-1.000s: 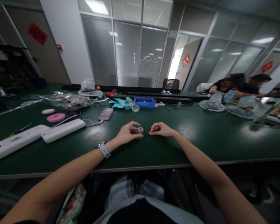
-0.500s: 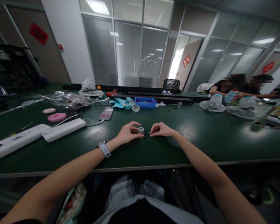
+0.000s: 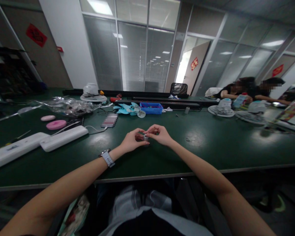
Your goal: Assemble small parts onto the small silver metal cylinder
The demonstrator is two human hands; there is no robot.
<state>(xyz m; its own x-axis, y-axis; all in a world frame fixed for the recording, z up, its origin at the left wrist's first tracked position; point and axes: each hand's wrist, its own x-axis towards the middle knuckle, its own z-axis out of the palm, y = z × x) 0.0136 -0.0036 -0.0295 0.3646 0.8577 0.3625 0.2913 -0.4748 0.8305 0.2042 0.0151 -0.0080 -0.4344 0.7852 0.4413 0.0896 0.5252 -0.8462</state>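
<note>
Table [image 3: 211,144], dark green, runs the full width of the view, its near edge just in front of the wearer's lap. Behind it: glass partition [image 3: 132,55] with blinds, a door [image 3: 199,62] standing ajar, a black chair [image 3: 179,88]. Two people are seated at the far right, one in a dark top [image 3: 227,90]. Along the far side of the table: blue tray [image 3: 151,110], light-blue fan blades [image 3: 126,108] beside it. To the left, two long white bars [image 3: 66,137] and a pink disc [image 3: 56,124].

Small metal cylinder [image 3: 146,138]: upright near the middle of the table, between thumb and fingers of the left hand [image 3: 131,140], directly below the right fingertips.

Left hand: thumb and fingers curved in a C about the cylinder, thumb on its near side, holding it. Right hand [image 3: 161,135]: thumb and forefinger drawn close together at the cylinder's top rim, apparently touching; cannot tell whether a small part is pinched between them.
</note>
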